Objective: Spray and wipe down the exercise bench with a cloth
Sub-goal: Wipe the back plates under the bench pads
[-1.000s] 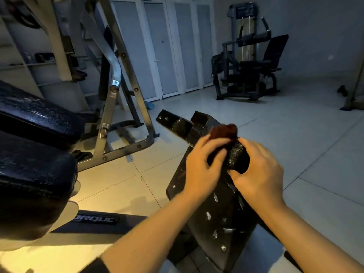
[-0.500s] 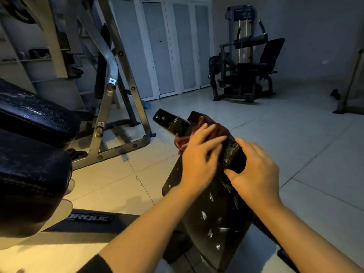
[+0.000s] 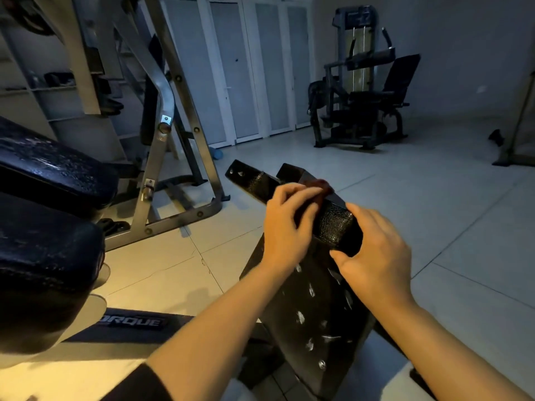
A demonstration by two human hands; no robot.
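Note:
The exercise bench shows as two wet black pads (image 3: 49,166) at the left and a black metal foot bar (image 3: 333,218) on an upright plate (image 3: 312,314) in the middle. My left hand (image 3: 289,224) presses a dark red cloth (image 3: 320,185) onto the bar; only a small edge of the cloth shows past my fingers. At the bar's near right end my right hand (image 3: 373,256) grips it with curled fingers. Pale streaks spot the upright plate.
A grey steel rack frame (image 3: 162,140) stands close at the left behind the pads. A black weight machine (image 3: 362,96) sits at the far wall beside white doors (image 3: 240,68). Pale tiled floor (image 3: 434,198) spreads to the right.
My left hand slid the cloth left along the bar, then back right; less of the cloth shows now. My right hand kept its hold on the bar's end.

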